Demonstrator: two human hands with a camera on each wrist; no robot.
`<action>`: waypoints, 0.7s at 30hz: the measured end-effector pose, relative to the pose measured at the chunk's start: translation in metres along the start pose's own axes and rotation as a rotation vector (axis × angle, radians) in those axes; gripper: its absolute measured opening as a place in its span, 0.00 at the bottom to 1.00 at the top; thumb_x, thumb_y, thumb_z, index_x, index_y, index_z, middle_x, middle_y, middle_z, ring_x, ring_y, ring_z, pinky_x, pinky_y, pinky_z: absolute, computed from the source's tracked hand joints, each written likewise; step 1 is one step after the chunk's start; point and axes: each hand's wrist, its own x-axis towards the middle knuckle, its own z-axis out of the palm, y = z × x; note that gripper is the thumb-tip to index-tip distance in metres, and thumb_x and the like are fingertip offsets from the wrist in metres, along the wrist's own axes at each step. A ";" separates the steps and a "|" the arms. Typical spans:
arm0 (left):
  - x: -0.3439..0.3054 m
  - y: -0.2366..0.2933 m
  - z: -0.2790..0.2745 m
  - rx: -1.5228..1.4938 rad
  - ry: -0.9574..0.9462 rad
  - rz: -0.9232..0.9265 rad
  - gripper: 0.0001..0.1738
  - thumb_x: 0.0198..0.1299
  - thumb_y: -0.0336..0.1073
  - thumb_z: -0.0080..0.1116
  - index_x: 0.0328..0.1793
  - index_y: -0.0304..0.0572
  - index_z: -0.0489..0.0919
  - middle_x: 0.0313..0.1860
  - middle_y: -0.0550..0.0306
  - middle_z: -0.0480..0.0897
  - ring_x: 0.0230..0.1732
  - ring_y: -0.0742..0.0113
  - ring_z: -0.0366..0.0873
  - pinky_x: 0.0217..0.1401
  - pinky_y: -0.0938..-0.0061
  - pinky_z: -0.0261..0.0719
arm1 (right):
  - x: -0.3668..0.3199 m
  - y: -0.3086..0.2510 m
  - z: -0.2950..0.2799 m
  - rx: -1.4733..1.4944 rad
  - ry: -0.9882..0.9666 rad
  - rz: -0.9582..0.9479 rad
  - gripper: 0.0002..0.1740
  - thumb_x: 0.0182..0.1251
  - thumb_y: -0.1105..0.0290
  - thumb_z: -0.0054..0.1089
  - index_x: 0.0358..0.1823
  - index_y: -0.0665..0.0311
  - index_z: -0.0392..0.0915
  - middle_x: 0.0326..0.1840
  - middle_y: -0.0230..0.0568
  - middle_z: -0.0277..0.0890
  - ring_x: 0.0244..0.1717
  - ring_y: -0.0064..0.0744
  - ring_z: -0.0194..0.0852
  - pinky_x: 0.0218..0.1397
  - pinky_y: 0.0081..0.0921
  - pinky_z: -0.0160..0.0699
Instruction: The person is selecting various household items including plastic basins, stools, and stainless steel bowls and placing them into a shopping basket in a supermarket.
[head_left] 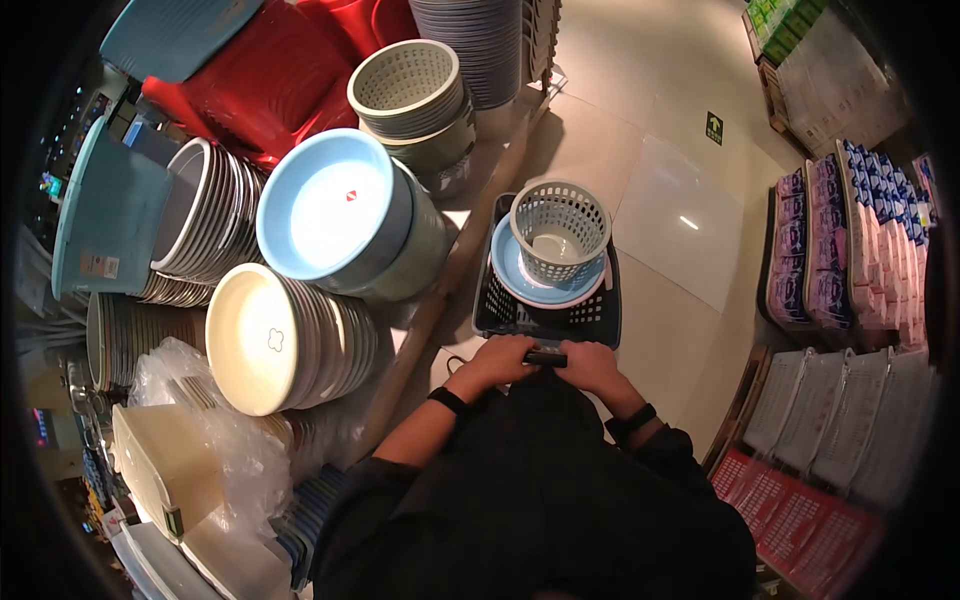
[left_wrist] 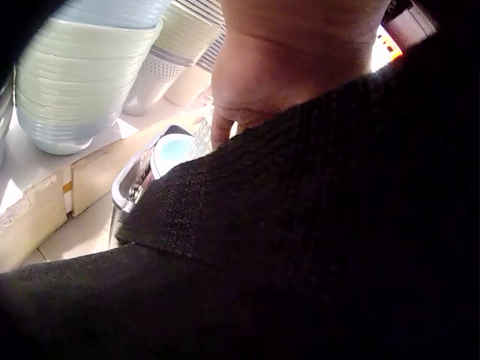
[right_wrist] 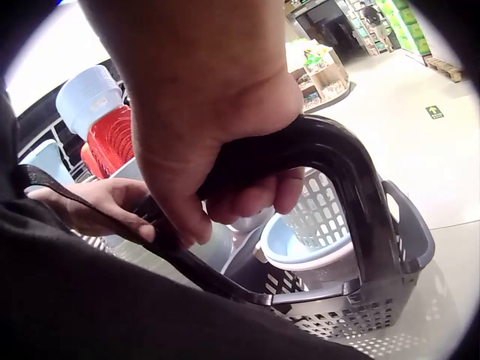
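Note:
Ahead of the person's body, in the head view, a dark grey perforated shopping basket [head_left: 487, 312] sits low over the tiled floor. Both hands are at its black handle [head_left: 545, 358]. The left hand [head_left: 503, 360] grips the handle's left end; in the left wrist view a sleeve hides most of that hand [left_wrist: 262, 90]. Fingers of the right hand [head_left: 592, 366] curl round the handle, plainly seen in the right wrist view [right_wrist: 225, 150]. Inside the shopping basket lies a light blue basin [head_left: 508, 268], and a grey-white perforated plastic basket [head_left: 563, 232] stands in the basin.
A wooden-edged display [head_left: 440, 290] on the left bears stacked blue basins [head_left: 325, 205], cream basins [head_left: 250, 340] and red plastic goods [head_left: 250, 100]. To the right stand packaged goods [head_left: 825, 240], white baskets [head_left: 830, 410] and red baskets [head_left: 790, 520]. Pale floor tiles [head_left: 640, 130] run ahead.

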 end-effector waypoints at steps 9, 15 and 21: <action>0.039 -0.003 -0.023 0.171 -0.074 -0.052 0.15 0.54 0.49 0.61 0.42 0.51 0.81 0.33 0.48 0.84 0.40 0.45 0.82 0.49 0.55 0.76 | 0.023 0.007 -0.012 0.025 -0.014 0.061 0.15 0.50 0.57 0.65 0.35 0.57 0.78 0.30 0.46 0.82 0.36 0.51 0.82 0.39 0.45 0.80; 0.066 -0.025 -0.052 0.142 -0.072 0.063 0.13 0.53 0.47 0.61 0.37 0.48 0.81 0.30 0.48 0.84 0.39 0.48 0.83 0.48 0.57 0.75 | 0.059 0.002 -0.028 -0.044 -0.046 0.127 0.13 0.48 0.58 0.66 0.33 0.55 0.78 0.28 0.45 0.81 0.34 0.51 0.82 0.37 0.44 0.80; 0.099 -0.045 -0.072 0.108 -0.056 0.109 0.11 0.50 0.43 0.62 0.37 0.49 0.81 0.31 0.49 0.84 0.39 0.48 0.83 0.48 0.57 0.74 | 0.086 0.005 -0.032 -0.013 0.155 0.135 0.11 0.49 0.58 0.64 0.28 0.57 0.77 0.23 0.47 0.79 0.30 0.53 0.81 0.33 0.45 0.79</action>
